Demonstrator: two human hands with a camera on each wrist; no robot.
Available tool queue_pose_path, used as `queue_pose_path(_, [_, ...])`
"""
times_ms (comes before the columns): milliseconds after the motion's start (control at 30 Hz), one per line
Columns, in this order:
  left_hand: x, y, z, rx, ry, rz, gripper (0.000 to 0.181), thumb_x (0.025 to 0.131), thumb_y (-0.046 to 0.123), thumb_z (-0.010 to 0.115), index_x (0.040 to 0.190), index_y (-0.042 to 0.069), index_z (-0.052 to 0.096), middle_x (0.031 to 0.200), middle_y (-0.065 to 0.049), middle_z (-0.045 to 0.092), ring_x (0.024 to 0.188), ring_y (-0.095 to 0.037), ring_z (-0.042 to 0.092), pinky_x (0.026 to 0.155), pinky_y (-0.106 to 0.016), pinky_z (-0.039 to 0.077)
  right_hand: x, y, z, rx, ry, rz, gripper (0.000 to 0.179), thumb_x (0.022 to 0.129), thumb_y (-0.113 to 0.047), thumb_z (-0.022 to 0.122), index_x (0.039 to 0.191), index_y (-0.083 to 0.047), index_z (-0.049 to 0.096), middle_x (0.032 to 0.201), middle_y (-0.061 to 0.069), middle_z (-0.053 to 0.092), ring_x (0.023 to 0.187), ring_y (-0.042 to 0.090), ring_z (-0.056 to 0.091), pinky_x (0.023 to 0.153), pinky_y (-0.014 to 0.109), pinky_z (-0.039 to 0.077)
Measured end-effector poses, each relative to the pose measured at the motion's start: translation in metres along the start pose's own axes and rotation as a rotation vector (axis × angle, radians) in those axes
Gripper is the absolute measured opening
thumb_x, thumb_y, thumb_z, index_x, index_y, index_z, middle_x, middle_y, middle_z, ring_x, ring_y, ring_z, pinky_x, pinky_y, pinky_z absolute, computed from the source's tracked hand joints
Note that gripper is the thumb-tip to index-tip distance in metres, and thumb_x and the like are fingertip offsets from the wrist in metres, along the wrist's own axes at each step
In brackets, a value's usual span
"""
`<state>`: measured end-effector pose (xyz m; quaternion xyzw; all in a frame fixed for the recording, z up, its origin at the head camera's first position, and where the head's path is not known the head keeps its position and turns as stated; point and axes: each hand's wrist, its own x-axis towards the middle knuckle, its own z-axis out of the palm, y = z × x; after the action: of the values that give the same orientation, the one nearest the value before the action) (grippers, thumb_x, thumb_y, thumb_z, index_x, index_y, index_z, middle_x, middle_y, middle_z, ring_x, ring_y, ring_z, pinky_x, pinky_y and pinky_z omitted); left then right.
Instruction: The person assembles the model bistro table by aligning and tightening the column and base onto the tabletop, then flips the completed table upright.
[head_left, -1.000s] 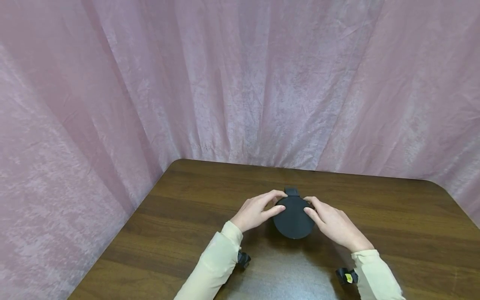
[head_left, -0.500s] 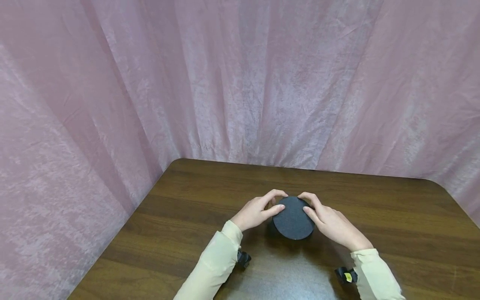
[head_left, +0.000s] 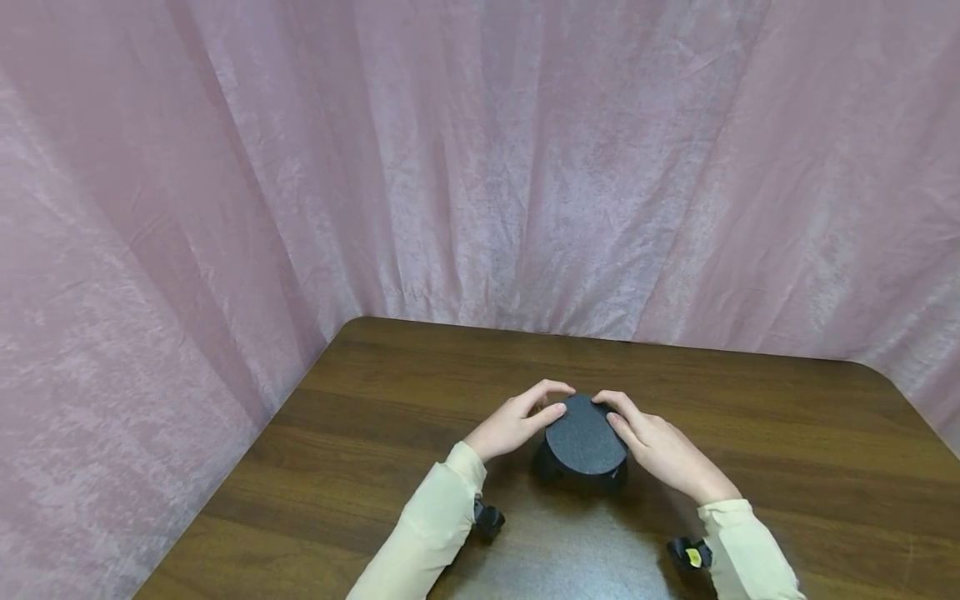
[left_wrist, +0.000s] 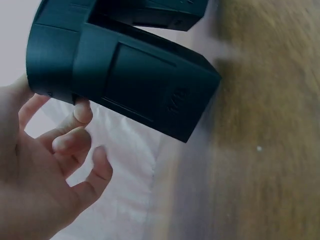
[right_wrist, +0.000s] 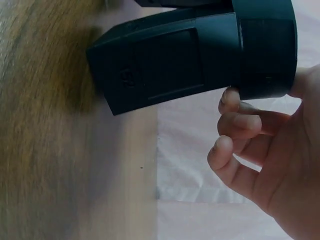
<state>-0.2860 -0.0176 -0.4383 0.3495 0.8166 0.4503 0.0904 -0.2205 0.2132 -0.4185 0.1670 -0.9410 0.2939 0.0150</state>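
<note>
A black stool-like piece (head_left: 586,437) with a flat round top and blocky legs is between both hands at the middle of the table (head_left: 420,400). My left hand (head_left: 512,423) grips the left of its rim, thumb on top and fingertips beneath. On the opposite side my right hand (head_left: 662,443) holds the rim in the same way. Short leg parts show below the near rim. In the left wrist view a rectangular leg (left_wrist: 145,82) with raised characters slants down, its foot close over the tabletop. Another marked leg (right_wrist: 165,62) appears in the right wrist view.
Pink velvet curtain (head_left: 480,167) hangs behind the table and along its left side. Dark wrist-worn devices sit under the left sleeve (head_left: 435,517) and the right sleeve (head_left: 746,546).
A leg that stuck out past the far rim is out of sight; legs now show below the near rim. The right fingers have shifted slightly inward along the rim.
</note>
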Motion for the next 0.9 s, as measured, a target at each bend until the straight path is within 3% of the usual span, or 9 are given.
queue_pose_path(133, [-0.001,-0.0011,-0.0021,-0.09,-0.064,-0.019,0.046,0.087,0.043,0.053,0.13,0.043,0.036,0.095,0.002,0.051,0.074,-0.012,0.047,0.063,-0.024,0.041,0.0016,0.0011,0.0005,0.038,0.015,0.007,0.034,0.096,-0.043,0.028,0.129,-0.037,0.031,0.116,0.004,0.06,0.098,0.021,0.061,0.073,0.041,0.047])
queue_pose_path(267, [-0.0036,-0.0012,-0.0019,-0.131,-0.138,-0.023,0.073,0.077,0.034,0.069,0.135,0.043,0.026,0.094,0.002,0.047,0.064,-0.011,0.04,0.056,-0.022,0.037,0.0024,0.0031,0.0027,0.062,0.033,0.025,0.035,0.096,-0.045,0.028,0.13,-0.038,0.031,0.118,0.004,0.059,0.1,0.022,0.061,0.077,0.042,0.047])
queue_pose_path(400, [-0.0051,-0.001,0.0008,-0.198,-0.19,-0.038,0.088,0.071,0.027,0.075,0.137,0.043,0.018,0.111,0.004,0.047,0.078,-0.005,0.054,0.069,-0.02,0.045,0.0026,0.0041,0.0041,0.079,0.026,0.04,0.038,0.093,-0.048,0.032,0.131,-0.04,0.029,0.12,0.006,0.058,0.103,0.023,0.059,0.08,0.044,0.046])
queue_pose_path(533, [-0.0057,-0.0007,0.0028,-0.184,-0.169,-0.058,0.089,0.071,0.029,0.075,0.139,0.037,0.019,0.124,0.004,0.041,0.091,-0.005,0.058,0.08,-0.021,0.046,0.0026,0.0038,0.0057,0.09,0.015,0.046,0.044,0.09,-0.052,0.038,0.132,-0.042,0.027,0.122,0.006,0.056,0.104,0.023,0.058,0.08,0.043,0.046])
queue_pose_path(633, [-0.0049,-0.0005,0.0031,-0.137,-0.145,-0.063,0.089,0.071,0.032,0.075,0.14,0.032,0.02,0.122,0.003,0.042,0.088,-0.004,0.057,0.079,-0.02,0.045,0.0027,0.004,0.0065,0.08,0.011,0.056,0.049,0.088,-0.055,0.041,0.132,-0.043,0.025,0.12,0.006,0.057,0.098,0.02,0.059,0.076,0.039,0.045])
queue_pose_path(800, [-0.0035,-0.0029,0.0042,-0.185,-0.166,-0.066,0.084,0.073,0.026,0.074,0.139,0.031,0.022,0.112,0.001,0.051,0.084,-0.005,0.058,0.078,-0.021,0.045,0.0024,0.0046,0.0075,0.076,-0.015,0.071,0.051,0.087,-0.056,0.042,0.133,-0.041,0.026,0.114,0.007,0.06,0.094,0.017,0.06,0.074,0.036,0.044])
queue_pose_path(900, [-0.0033,-0.0047,0.0049,-0.217,-0.178,-0.063,0.081,0.074,0.025,0.073,0.137,0.034,0.023,0.11,0.001,0.053,0.085,-0.005,0.059,0.078,-0.021,0.045,0.0025,0.005,0.0082,0.094,-0.026,0.073,0.051,0.087,-0.055,0.042,0.133,-0.04,0.027,0.114,0.007,0.061,0.1,0.018,0.059,0.077,0.038,0.045])
